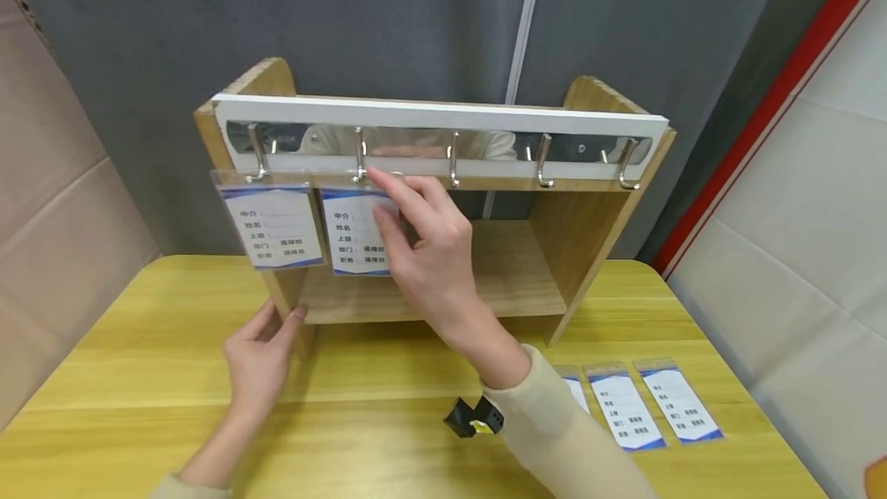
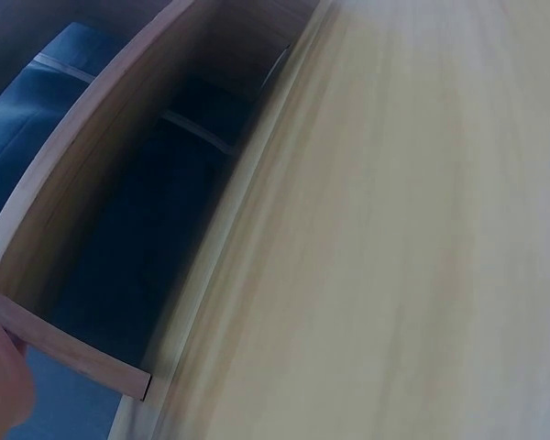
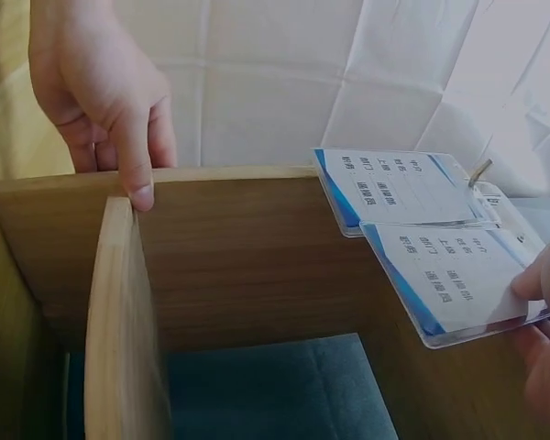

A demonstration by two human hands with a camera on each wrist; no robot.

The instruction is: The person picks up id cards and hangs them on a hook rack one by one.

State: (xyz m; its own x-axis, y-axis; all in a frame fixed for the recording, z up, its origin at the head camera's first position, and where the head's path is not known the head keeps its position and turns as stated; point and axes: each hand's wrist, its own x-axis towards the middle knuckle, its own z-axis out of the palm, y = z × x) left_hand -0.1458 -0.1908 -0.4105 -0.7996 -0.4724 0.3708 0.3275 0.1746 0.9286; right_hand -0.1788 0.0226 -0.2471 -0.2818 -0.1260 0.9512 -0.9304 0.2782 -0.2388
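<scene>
My right hand [image 1: 440, 260] pinches a badge holder [image 1: 353, 233] by its upper right edge, just below the second hook [image 1: 360, 151] from the left. In the right wrist view, the thumb lies on the front of this badge holder [image 3: 445, 280], with fingers behind. Another badge holder [image 1: 273, 229] hangs from the leftmost hook [image 1: 258, 151], close beside it. Low on the left side of the wooden shelf [image 1: 585, 229], my left hand [image 1: 259, 364] grips the side panel. Its thumb touches the front end of the horizontal board [image 3: 117, 215].
Three hooks to the right on the metal strip [image 1: 495, 146] hold nothing. Several badge holders [image 1: 627, 410] lie in a row at the right of the yellow wooden table [image 1: 374, 437], one partly behind the right sleeve. A grey curtain [image 1: 388, 21] stands close behind the shelf.
</scene>
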